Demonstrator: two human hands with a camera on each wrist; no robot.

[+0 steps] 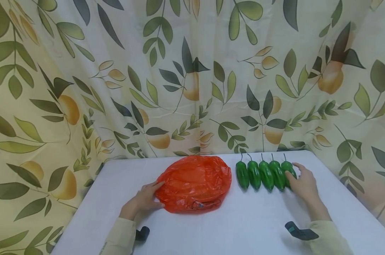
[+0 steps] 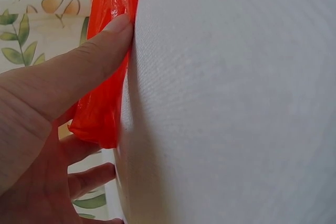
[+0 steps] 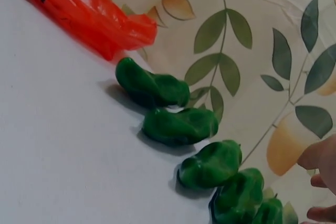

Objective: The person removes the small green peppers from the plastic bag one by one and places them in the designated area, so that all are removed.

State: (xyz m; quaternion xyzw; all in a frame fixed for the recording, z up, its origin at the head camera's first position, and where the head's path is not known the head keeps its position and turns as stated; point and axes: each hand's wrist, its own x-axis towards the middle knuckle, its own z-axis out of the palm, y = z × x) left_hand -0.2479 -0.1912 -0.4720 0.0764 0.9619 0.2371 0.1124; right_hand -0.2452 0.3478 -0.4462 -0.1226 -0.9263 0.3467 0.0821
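A crumpled red plastic bag (image 1: 194, 186) lies on the white table, and my left hand (image 1: 145, 199) touches its left edge. In the left wrist view the thumb (image 2: 100, 51) lies against the bag (image 2: 102, 114), with other fingers spread below it. To the right of the bag, several green peppers with thin stems stand in a row. My right hand (image 1: 304, 182) is at the rightmost pepper (image 1: 287, 168), the thumb overlapping it and the index finger near its top. In the right wrist view, fingers of that hand (image 3: 320, 177) appear at the right edge, apart from the peppers (image 3: 181, 127).
The white table (image 1: 243, 226) ends at a curtain (image 1: 192, 88) printed with leaves and fruit, which hangs behind and beside it. A dark device (image 1: 301, 232) sits at the right wrist, and another (image 1: 143, 233) at the left wrist.
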